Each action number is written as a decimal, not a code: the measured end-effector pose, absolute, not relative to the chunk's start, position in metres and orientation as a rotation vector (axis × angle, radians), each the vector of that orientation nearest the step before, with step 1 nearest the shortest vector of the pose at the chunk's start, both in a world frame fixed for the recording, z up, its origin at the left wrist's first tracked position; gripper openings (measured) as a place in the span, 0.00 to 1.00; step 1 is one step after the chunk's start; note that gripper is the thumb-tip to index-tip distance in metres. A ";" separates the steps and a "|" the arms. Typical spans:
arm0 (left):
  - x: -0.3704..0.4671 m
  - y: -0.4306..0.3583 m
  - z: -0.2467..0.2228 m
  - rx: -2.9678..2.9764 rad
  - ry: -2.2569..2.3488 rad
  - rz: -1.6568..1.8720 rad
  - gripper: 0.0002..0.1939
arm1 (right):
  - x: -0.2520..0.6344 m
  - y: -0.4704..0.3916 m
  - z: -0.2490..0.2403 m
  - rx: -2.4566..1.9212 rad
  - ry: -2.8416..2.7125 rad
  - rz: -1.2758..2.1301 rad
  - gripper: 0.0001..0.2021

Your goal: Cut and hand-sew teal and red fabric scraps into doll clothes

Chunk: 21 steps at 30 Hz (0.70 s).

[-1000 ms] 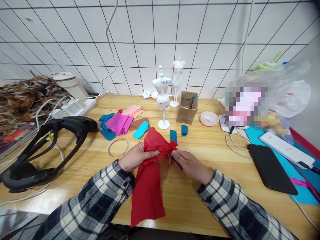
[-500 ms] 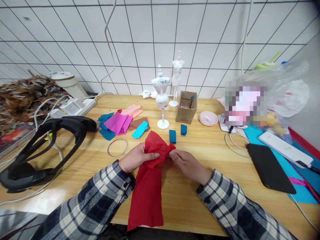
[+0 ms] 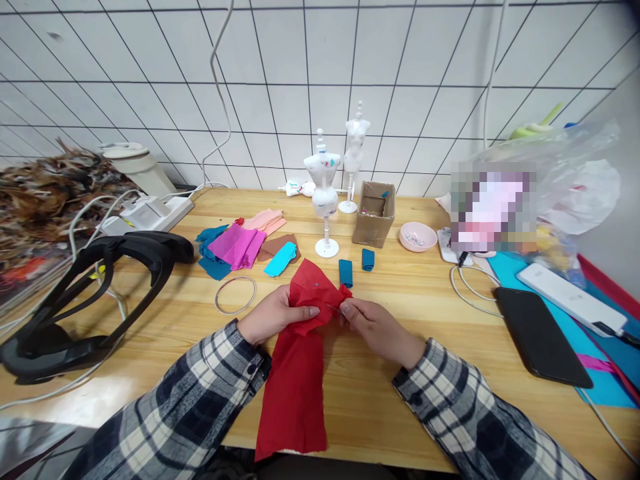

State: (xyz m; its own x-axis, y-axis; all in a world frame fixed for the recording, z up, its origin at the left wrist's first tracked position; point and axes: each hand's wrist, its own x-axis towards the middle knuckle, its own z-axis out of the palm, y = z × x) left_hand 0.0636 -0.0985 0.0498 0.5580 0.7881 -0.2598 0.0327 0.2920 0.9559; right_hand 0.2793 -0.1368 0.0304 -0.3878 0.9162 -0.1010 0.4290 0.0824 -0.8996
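The red cloth (image 3: 294,393) lies on the near side of the front dress form (image 3: 325,200), its long axis running from there to the table (image 3: 390,413) edge; right of the form, a cardboard box (image 3: 371,234) holds a blue scrap (image 3: 385,195); farther right, a pink bowl (image 3: 419,247) holds small bits (image 3: 414,239); nearer than the form, the left hand (image 3: 270,315) pinches the cloth's left edge, the right hand (image 3: 373,327) grips a thin tool (image 3: 335,309).

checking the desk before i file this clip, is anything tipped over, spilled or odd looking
One thing: a white torso-like figure lies down near the wall, while the front mannequin and the rear mannequin stand upright. Nothing looks spilled: the small bits sit inside the pink bowl.
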 end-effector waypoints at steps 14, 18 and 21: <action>0.064 -0.097 0.048 1.200 0.855 0.580 0.16 | 0.277 -0.138 0.033 -1.305 -1.862 1.293 0.23; 0.065 -0.098 0.049 1.238 0.846 0.546 0.16 | 0.276 -0.139 0.033 -1.318 -1.869 1.272 0.23; 0.066 -0.099 0.048 1.263 0.818 0.522 0.18 | 0.276 -0.139 0.032 -1.335 -1.876 1.267 0.22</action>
